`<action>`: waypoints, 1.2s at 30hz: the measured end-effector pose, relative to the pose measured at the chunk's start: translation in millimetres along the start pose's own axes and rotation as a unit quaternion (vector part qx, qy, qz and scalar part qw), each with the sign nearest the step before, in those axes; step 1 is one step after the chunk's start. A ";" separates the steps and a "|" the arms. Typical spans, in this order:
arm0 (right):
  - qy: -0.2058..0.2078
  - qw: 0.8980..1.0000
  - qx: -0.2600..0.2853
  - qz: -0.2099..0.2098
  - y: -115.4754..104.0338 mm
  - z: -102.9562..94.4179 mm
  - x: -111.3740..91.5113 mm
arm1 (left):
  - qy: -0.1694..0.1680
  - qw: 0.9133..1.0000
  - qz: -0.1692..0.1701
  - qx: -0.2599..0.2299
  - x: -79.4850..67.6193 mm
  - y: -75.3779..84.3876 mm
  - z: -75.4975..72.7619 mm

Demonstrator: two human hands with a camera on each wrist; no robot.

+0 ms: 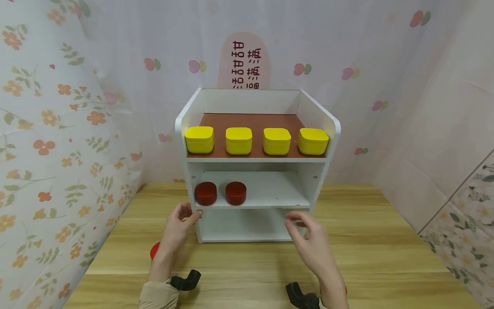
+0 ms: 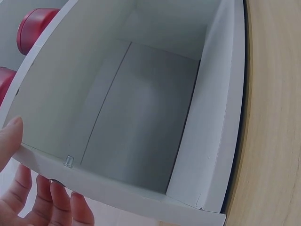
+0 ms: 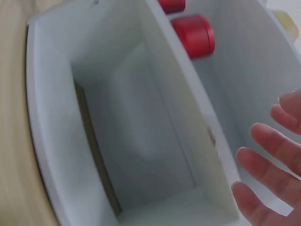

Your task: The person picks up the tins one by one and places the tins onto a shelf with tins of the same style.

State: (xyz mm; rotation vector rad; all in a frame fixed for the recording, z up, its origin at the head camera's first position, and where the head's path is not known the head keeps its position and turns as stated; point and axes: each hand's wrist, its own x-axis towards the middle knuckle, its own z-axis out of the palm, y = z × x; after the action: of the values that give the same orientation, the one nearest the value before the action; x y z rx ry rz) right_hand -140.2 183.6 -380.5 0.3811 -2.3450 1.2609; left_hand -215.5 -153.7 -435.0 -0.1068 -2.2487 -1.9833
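Note:
A white three-tier shelf (image 1: 247,160) stands on the table before me. My left hand (image 1: 177,227) grips its left side panel, the thumb at the front edge and the other fingers on the outer face, as the left wrist view shows. My right hand (image 1: 310,242) is by the right side of the lower tier, fingers spread and gently bent, holding nothing. Two round red tins, one at the left (image 1: 206,193) and another beside it (image 1: 236,193), sit on the middle tier. Several yellow lidded tins (image 1: 238,140) line the brown top tier. Within the bottom tier (image 2: 141,117) only bare white surfaces show.
The wooden table (image 1: 370,244) extends to both sides of the shelf. Part of a red object (image 1: 154,250) shows behind my left forearm, and a sliver of red peeks out by the right one. A patterned curtain (image 1: 154,107) hangs behind and along the left.

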 end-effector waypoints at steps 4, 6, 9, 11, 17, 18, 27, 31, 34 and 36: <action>0.018 0.999 -0.010 0.028 13.5 -12.1 -13.3 | 0.000 1.000 0.001 0.000 0.2 -0.2 -0.7; 0.031 0.999 -0.025 0.037 20.9 -19.3 -21.9 | -0.001 1.000 0.004 0.004 0.5 -0.4 -0.6; 0.041 0.997 -0.050 0.046 33.7 -32.6 -34.4 | -0.001 1.000 0.012 0.006 1.3 0.6 -0.7; 0.037 0.996 -0.060 0.059 41.3 -41.8 -42.9 | 0.002 1.000 0.016 0.006 1.5 1.1 -1.2; 0.020 0.990 -0.085 0.109 56.5 -65.1 -64.3 | 0.006 1.000 0.026 0.007 1.2 0.2 -1.3; 0.019 0.989 -0.091 0.113 58.6 -67.6 -67.1 | 0.005 1.000 0.026 0.008 1.1 -0.2 -1.0; -0.002 0.984 -0.093 0.150 76.4 -72.8 -88.9 | 0.003 1.000 0.012 0.000 0.8 -0.1 1.3; -0.009 0.986 -0.084 0.146 80.1 -72.6 -92.3 | 0.008 1.000 0.005 -0.001 2.1 -0.6 0.6; -0.021 0.985 -0.085 0.148 82.4 -72.5 -96.1 | 0.010 1.000 -0.003 0.002 1.5 -1.0 0.1; -0.026 0.985 -0.089 0.148 83.4 -72.5 -99.3 | 0.007 1.000 -0.005 0.005 1.6 -1.2 0.2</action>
State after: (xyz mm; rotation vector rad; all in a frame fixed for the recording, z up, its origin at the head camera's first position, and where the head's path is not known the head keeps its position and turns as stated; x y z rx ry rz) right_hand -72.8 292.7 -455.4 0.0053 -2.6070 1.1641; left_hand -217.2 -153.7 -435.9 -0.0803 -2.2557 -1.9714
